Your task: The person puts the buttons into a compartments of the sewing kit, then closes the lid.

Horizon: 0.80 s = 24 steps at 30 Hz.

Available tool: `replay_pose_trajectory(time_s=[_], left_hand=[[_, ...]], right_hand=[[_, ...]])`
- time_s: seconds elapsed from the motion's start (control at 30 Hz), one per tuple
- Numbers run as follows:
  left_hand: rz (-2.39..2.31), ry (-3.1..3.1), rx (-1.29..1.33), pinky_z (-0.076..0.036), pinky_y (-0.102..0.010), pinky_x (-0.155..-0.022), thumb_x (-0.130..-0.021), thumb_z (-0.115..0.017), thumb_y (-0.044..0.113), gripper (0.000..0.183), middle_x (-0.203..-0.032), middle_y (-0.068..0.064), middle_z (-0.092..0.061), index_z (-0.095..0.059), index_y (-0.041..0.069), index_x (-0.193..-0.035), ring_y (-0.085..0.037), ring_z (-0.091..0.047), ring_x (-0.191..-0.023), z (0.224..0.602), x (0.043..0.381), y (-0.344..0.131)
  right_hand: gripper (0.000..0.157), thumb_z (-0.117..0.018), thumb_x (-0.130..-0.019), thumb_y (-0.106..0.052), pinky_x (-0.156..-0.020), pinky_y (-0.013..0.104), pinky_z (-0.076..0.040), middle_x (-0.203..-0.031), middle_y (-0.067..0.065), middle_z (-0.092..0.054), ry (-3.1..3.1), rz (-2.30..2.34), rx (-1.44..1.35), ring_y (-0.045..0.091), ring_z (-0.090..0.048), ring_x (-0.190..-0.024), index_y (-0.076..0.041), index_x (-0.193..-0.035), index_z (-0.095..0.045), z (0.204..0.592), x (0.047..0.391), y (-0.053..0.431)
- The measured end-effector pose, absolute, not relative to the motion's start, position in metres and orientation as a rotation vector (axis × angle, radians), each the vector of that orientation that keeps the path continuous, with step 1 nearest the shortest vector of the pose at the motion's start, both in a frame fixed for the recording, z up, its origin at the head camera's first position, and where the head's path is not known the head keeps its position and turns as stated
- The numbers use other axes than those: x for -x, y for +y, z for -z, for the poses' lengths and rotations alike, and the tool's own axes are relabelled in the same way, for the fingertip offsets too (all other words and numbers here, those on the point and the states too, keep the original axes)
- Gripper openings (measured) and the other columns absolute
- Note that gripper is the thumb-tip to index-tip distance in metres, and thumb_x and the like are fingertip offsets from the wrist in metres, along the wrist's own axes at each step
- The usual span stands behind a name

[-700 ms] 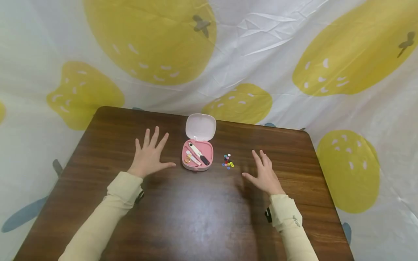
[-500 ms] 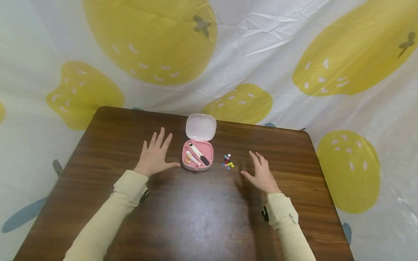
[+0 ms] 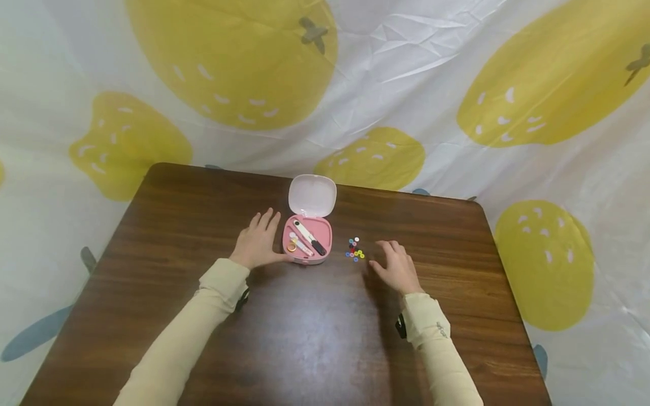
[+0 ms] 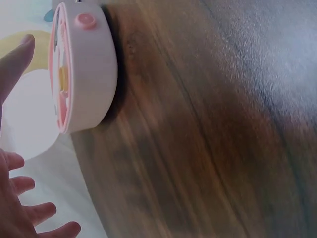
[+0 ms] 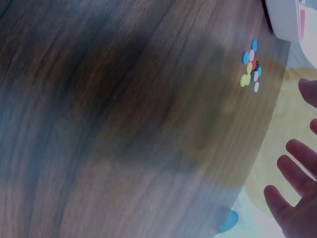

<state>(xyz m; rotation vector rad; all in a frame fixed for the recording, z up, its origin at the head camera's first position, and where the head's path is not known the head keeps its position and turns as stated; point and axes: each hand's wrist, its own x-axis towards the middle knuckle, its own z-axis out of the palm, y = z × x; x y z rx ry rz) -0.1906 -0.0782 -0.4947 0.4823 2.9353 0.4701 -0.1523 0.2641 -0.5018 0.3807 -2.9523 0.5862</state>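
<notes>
A small pink sewing box (image 3: 321, 228) stands on the table with its white lid (image 3: 312, 195) raised at the back. Inside lie a white-and-black tool (image 3: 308, 237), its kind unclear, and a gold ring-like piece (image 3: 291, 246) among small white items. Beside the box's left side is my left hand (image 3: 258, 242), fingers spread and thumb near the front left corner; whether it touches cannot be told. Several small coloured buttons (image 3: 355, 253) lie in a loose cluster right of the box. My right hand (image 3: 398, 268) hovers just right of them, fingers slightly bent, holding nothing.
The dark wooden table (image 3: 315, 338) ends at a back edge just behind the lid. A white cloth with yellow fruit print (image 3: 376, 158) hangs behind and around it. In the left wrist view, the box's pink front button (image 4: 86, 20) shows.
My left hand has moved right, up to the box's left side. My right hand has moved left toward the buttons, its fingers bending a little more. Box and buttons stay in place.
</notes>
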Motion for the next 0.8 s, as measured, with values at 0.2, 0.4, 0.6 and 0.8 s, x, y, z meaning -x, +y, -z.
replay_pose_trajectory(time_s=[0.2, 0.4, 0.6, 0.8], left_hand=[[-0.523, 2.893, -0.464, -0.036, -0.059, -0.092, -0.06, -0.064, 0.071, 0.115, -0.148, -0.018, -0.018, -0.021, 0.005, -0.144, -0.042, -0.021, -0.131, 0.501, 0.195, -0.07], [-0.596, 2.877, -0.445, -0.037, -0.057, -0.092, -0.055, -0.068, 0.071, 0.118, -0.144, -0.017, -0.025, -0.022, 0.007, -0.143, -0.038, -0.027, -0.128, 0.503, 0.2, -0.061], [-0.599, 2.826, -0.409, -0.041, -0.054, -0.088, -0.051, -0.074, 0.066, 0.12, -0.135, -0.017, -0.032, -0.021, 0.013, -0.144, -0.035, -0.036, -0.117, 0.505, 0.207, -0.056], [-0.639, 2.737, -0.38, -0.042, -0.053, -0.087, -0.049, -0.08, 0.057, 0.119, -0.131, -0.017, -0.034, -0.021, 0.016, -0.143, -0.035, -0.041, -0.114, 0.504, 0.216, -0.05]], right_hand=[[0.044, -0.069, -0.078, -0.023, -0.079, 0.051, -0.043, -0.109, 0.014, -0.058, -2.964, -0.57, -0.368, 0.034, -0.052, -0.103, -0.005, -0.116, -0.056, 0.51, 0.154, 0.262], [0.041, -0.071, -0.077, -0.021, -0.078, 0.05, -0.044, -0.105, 0.014, -0.06, -2.957, -0.597, -0.347, 0.033, -0.055, -0.099, -0.005, -0.112, -0.057, 0.515, 0.157, 0.257], [0.04, -0.071, -0.076, -0.019, -0.077, 0.047, -0.046, -0.101, 0.013, -0.061, -2.976, -0.637, -0.323, 0.031, -0.057, -0.094, -0.005, -0.11, -0.058, 0.519, 0.16, 0.251], [0.033, -0.071, -0.075, -0.017, -0.074, 0.043, -0.047, -0.096, 0.01, -0.062, -3.012, -0.697, -0.282, 0.026, -0.059, -0.087, -0.005, -0.104, -0.061, 0.525, 0.162, 0.245]])
